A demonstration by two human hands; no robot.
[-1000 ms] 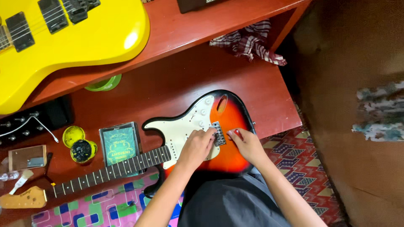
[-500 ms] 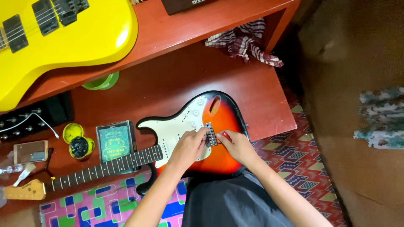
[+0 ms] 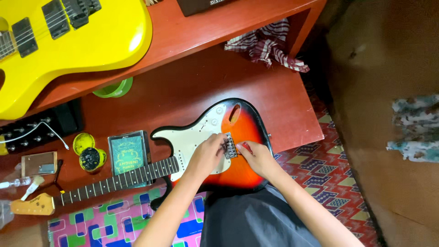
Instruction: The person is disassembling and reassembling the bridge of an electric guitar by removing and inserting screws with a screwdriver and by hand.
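Red wooden desk (image 3: 183, 91) carries a sunburst electric guitar with white pickguard (image 3: 238, 132), which has slid slightly rightward since a second ago. Left hand (image 3: 206, 154) and right hand (image 3: 257, 158) have closed in on its metal bridge (image 3: 230, 145), fingers curled pinching there; grip contents unclear.

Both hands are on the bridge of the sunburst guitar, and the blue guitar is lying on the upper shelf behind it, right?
Not quite. The guitar on the upper shelf is yellow, not blue, as the head view shows. The rest holds: the left hand and right hand both rest at the metal bridge of the sunburst guitar.
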